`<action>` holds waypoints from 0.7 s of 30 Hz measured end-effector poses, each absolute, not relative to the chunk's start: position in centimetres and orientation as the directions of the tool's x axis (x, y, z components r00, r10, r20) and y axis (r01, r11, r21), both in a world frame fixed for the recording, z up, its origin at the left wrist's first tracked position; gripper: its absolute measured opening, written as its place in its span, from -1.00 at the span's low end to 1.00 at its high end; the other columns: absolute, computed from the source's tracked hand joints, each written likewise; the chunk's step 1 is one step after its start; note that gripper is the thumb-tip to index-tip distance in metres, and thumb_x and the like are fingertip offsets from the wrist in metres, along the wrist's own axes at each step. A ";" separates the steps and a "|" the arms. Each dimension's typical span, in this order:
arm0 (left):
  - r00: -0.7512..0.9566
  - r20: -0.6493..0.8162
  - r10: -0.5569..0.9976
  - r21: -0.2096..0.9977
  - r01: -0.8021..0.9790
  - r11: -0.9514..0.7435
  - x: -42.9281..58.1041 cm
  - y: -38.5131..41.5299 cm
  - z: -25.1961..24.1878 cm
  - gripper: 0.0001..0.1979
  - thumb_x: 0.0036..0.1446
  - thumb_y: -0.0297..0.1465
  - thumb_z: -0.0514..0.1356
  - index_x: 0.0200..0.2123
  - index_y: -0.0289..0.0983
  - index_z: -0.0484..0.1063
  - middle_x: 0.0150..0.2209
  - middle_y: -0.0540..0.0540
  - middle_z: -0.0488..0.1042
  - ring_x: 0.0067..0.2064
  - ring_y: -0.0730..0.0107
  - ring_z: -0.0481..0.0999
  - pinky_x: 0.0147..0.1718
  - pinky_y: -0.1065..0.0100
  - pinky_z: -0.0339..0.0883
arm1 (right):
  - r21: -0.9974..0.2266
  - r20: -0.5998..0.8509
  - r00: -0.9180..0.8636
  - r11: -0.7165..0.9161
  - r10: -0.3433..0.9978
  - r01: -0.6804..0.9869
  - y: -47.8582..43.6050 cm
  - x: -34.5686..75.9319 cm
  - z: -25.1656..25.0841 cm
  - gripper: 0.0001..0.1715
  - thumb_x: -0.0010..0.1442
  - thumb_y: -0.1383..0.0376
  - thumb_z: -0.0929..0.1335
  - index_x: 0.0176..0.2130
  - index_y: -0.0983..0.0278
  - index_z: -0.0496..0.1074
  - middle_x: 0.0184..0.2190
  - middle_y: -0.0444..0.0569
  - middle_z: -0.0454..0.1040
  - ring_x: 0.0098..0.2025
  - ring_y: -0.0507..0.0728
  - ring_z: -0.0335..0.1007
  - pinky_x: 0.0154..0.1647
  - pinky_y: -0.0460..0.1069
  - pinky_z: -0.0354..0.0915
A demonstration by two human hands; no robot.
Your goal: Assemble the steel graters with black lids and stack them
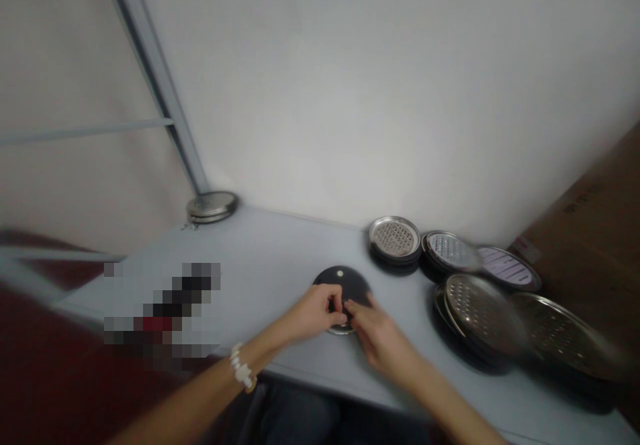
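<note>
A round black disc [336,275] with a shiny metal rim lies on the grey table in front of me; a small pale spot shows near its far edge. Over its left part, my left hand [320,310] is closed in a pinch, with thumb and forefinger curled together near the disc's middle. Whatever sits between those fingertips is too small to make out. My right hand [373,330] is closed about the disc's near right side, its fingertips almost meeting the left ones. Both hands partly cover the disc, and the picture is blurred.
Toward the right stand several stacks of round metal grater plates [395,238], some tilted, beside a brown cardboard box [585,231]. More round metal discs [213,206] sit at the table's far left corner by a metal post [155,75]. A pixelated patch covers the table's left part.
</note>
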State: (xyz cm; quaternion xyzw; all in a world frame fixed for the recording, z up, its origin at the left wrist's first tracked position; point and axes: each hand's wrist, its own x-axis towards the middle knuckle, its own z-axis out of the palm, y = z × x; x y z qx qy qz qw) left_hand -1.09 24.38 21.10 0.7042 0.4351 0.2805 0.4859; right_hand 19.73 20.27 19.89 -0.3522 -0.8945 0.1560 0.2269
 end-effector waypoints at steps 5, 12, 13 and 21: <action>0.493 -0.051 0.868 0.926 0.349 -0.144 -1.0 24.3 21.7 -0.84 -0.13 -0.47 0.30 -0.53 -0.28 0.33 -0.53 0.08 0.35 -0.43 0.46 0.31 -0.48 0.46 0.07 | -0.452 0.274 -0.653 0.694 0.706 0.561 20.4 19.7 19.8 -0.50 0.20 0.61 0.21 0.05 0.28 0.36 0.20 0.15 0.44 0.26 0.20 0.34 0.41 0.39 -0.07; 0.535 -0.059 0.843 0.915 0.367 -0.170 -1.0 24.6 21.8 -0.86 -0.12 -0.49 0.28 -0.52 -0.27 0.33 -0.52 0.09 0.37 -0.43 0.46 0.31 -0.45 0.47 0.10 | -0.411 0.229 -0.673 0.696 0.704 0.588 20.5 19.7 20.2 -0.39 0.12 0.65 0.21 0.12 0.36 0.32 0.21 0.23 0.40 0.25 0.21 0.35 0.41 0.37 -0.06; 0.541 -0.058 0.839 0.914 0.367 -0.173 -1.1 24.6 21.7 -0.85 -0.12 -0.49 0.28 -0.53 -0.27 0.32 -0.52 0.08 0.38 -0.42 0.46 0.32 -0.45 0.47 0.10 | -0.403 0.224 -0.678 0.699 0.701 0.590 20.5 19.6 20.2 -0.39 0.10 0.66 0.21 0.11 0.37 0.33 0.21 0.24 0.40 0.25 0.22 0.35 0.41 0.36 -0.05; 0.549 -0.045 0.835 0.903 0.380 -0.201 -1.0 24.9 21.6 -0.84 -0.12 -0.48 0.29 -0.54 -0.27 0.31 -0.53 0.09 0.33 -0.43 0.47 0.30 -0.47 0.47 0.07 | -0.393 0.230 -0.694 0.717 0.683 0.576 20.6 19.6 20.6 -0.48 0.11 0.66 0.22 0.01 0.35 0.40 0.19 0.22 0.43 0.25 0.24 0.35 0.38 0.32 0.08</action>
